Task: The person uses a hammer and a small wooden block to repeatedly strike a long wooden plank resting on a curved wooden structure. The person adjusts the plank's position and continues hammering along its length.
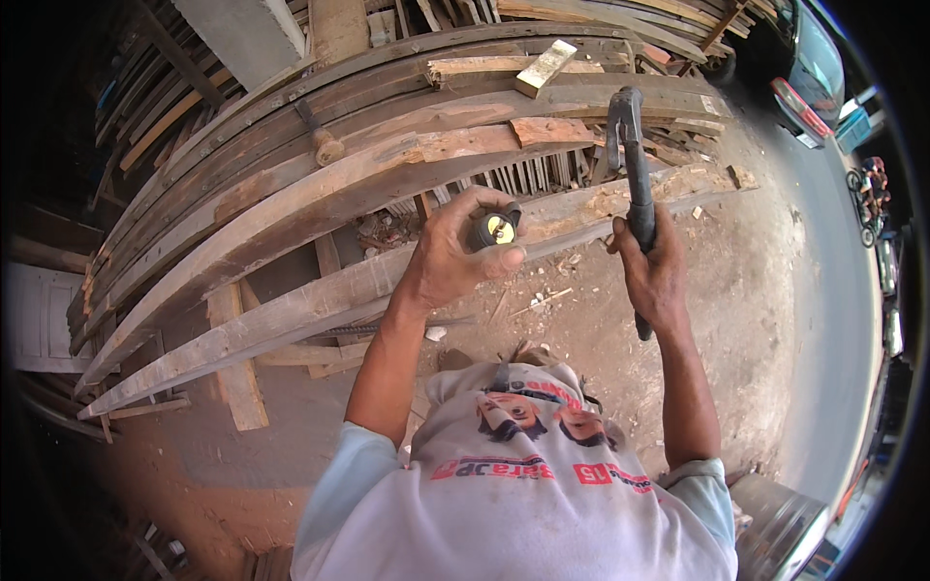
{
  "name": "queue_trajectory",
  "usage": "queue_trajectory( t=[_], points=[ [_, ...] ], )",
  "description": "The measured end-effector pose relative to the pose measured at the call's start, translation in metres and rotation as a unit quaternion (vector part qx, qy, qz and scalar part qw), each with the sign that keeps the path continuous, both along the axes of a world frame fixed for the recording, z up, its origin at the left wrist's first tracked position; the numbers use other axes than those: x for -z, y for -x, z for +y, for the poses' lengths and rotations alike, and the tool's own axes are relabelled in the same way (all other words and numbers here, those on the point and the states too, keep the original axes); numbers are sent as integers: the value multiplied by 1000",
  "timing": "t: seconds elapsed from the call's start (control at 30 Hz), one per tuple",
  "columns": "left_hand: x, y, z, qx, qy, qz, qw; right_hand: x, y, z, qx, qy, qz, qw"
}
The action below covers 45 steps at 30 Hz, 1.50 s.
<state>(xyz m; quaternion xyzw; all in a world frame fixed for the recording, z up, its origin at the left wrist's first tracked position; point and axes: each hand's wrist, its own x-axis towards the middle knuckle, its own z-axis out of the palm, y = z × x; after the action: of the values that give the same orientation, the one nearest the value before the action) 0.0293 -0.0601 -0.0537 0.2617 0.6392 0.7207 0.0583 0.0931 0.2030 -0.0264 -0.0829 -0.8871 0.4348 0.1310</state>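
Observation:
My left hand [446,257] is closed around a small round tape measure [497,229], black with a yellow face. It is held up over the nearest long beam [320,302]. In my right hand [655,276] is a claw hammer [639,184] with a dark handle, its fingers wrapped round the grip. The hammer's dark head points away from me, beyond the right end of the beams, and the handle's lower end sticks out below my fist. Between the two hands the right part of the near beam shows, its surface rough and chipped.
Several long timbers [387,160] lie side by side across supports. On them rest a short wood block [546,68] and a tool with a round wooden end [327,147]. Wood chips litter the dirt floor [581,320]. A road [835,290] with a car [812,68] runs along the right.

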Motion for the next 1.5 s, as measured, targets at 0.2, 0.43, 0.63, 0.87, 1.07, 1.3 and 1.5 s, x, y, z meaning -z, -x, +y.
queue_trajectory(
  t=[0.2,0.43,0.63,0.87,1.07,1.3,1.5],
  points=[
    [-18,-13,12,-72,-36,16,997,31,86,32,-61,-89,145,984],
    [-14,-18,46,-284,208,177,919,28,109,43,-153,-183,-86,967],
    [-35,-16,59,-294,256,89,917,41,98,33,-143,-247,11,958],
    [-44,7,62,-277,302,32,912,44,96,27,-132,-267,76,952],
    [-51,16,65,-275,300,5,913,50,101,28,-127,-314,103,935],
    [-21,-8,61,-298,218,108,923,48,89,28,-117,-308,135,934],
    [-30,-5,56,-268,224,79,934,51,88,29,-110,-272,81,953]
  ],
)
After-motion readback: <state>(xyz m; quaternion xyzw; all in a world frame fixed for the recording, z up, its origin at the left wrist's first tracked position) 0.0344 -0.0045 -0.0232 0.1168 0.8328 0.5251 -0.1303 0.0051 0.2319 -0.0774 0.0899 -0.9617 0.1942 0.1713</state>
